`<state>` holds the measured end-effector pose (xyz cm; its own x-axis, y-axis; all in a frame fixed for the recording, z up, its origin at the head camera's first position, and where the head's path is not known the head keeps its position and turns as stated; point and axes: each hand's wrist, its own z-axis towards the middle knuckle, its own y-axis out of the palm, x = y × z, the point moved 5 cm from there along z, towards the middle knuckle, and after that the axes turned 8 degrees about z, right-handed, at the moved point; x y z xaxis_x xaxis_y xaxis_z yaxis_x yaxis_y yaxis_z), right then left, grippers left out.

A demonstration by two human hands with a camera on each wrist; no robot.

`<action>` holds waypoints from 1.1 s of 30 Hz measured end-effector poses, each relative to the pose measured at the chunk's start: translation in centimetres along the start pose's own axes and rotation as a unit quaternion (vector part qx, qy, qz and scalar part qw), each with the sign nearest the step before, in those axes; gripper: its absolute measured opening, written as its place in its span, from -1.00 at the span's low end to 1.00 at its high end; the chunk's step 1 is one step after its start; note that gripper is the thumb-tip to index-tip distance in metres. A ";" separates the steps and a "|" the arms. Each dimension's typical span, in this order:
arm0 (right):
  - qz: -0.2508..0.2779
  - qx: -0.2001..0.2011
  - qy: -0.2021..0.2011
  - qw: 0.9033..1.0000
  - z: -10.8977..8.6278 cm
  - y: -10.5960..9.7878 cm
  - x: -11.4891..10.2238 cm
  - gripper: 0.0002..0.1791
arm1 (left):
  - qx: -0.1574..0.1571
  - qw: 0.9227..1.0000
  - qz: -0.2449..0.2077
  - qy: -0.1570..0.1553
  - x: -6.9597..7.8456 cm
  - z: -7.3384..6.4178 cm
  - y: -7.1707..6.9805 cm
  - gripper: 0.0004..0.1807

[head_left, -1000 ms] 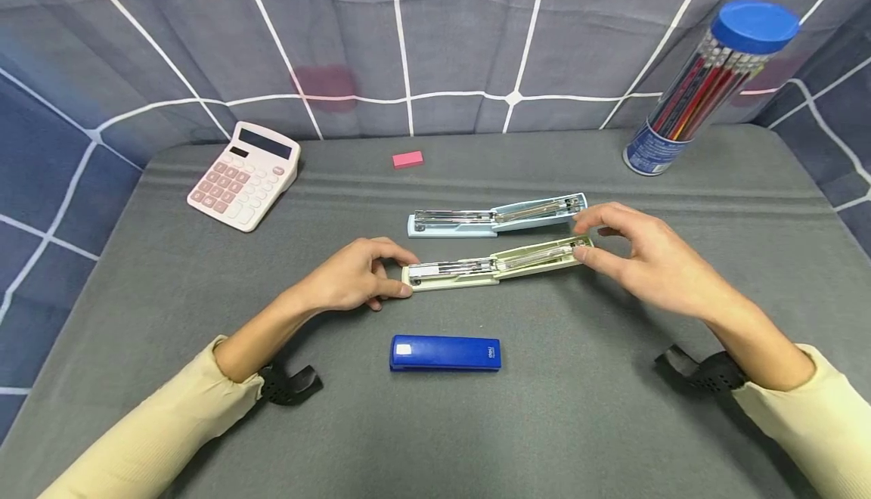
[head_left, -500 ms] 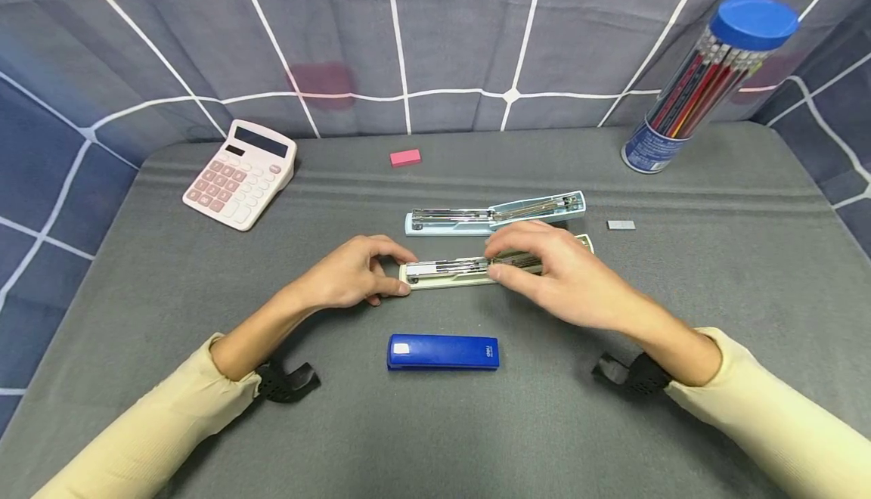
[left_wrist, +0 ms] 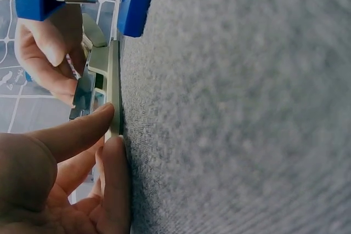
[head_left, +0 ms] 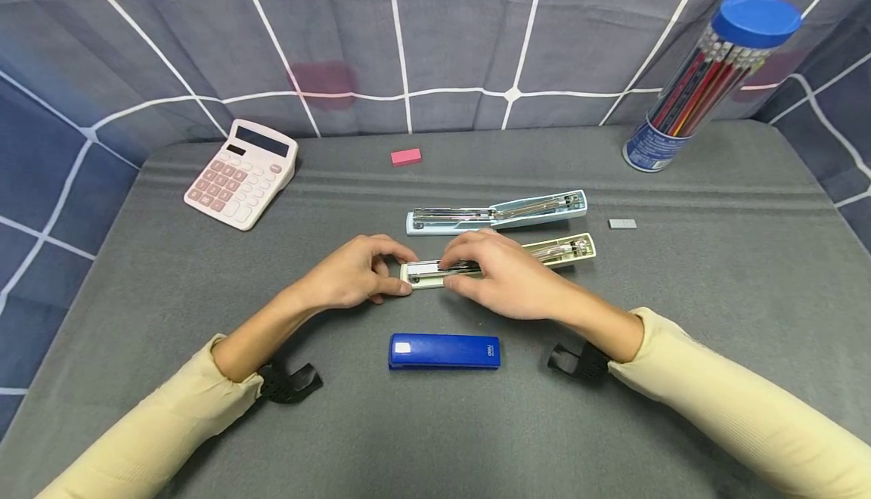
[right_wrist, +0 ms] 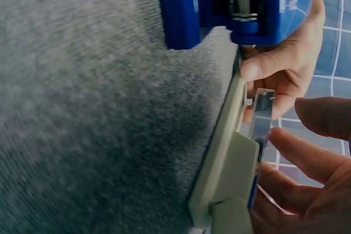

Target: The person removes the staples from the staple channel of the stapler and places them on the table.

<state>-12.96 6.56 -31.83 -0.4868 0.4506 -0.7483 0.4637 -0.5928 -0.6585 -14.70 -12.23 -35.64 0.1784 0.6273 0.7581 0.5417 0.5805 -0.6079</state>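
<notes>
A pale green stapler (head_left: 563, 248) lies unfolded flat on the table, its metal staple channel (head_left: 429, 268) facing up. My left hand (head_left: 354, 272) pinches the left end of its base between thumb and fingers. Over the middle of this stapler is my right hand (head_left: 506, 276), fingers loosely bent around the channel. In the right wrist view, the right thumb (right_wrist: 326, 116) stands apart from the channel while a fingertip reaches its side. Behind lies an unfolded light blue stapler (head_left: 537, 210). A closed dark blue stapler (head_left: 444, 351) lies in front of the hands.
A small strip of staples (head_left: 622, 224) lies right of the light blue stapler. A pink eraser-like block (head_left: 406, 156) is at the back, with a pink calculator (head_left: 241, 174) to its left. A blue-lidded tube of pencils (head_left: 708, 87) stands back right, before a checked curtain (head_left: 463, 38).
My right hand has moved left along the green stapler, from its far right end to the channel. The staple strip has come into view. My left hand keeps its grip.
</notes>
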 end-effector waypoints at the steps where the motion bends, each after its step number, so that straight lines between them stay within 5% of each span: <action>1: -0.002 -0.002 0.002 1.000 0.1 0.1 0.1 -0.81 | 0.000 1.000 0.000 -0.001 0.0 0.0 0.0 -0.61; 28: 0.022 0.008 0.088 0.996 0.6 1.0 0.6 -0.84 | -0.010 1.000 -0.005 0.001 -0.1 0.2 0.0 -0.61; 33: 0.049 0.015 0.072 0.996 0.6 0.8 0.7 -0.84 | -0.012 1.000 -0.001 -0.002 0.0 0.2 0.0 -0.60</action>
<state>-13.31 5.98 -32.83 -0.3279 0.4797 -0.8138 0.4797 -0.6576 -0.5809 -14.84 -12.17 -35.70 0.1735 0.6285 0.7582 0.5623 0.5688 -0.6002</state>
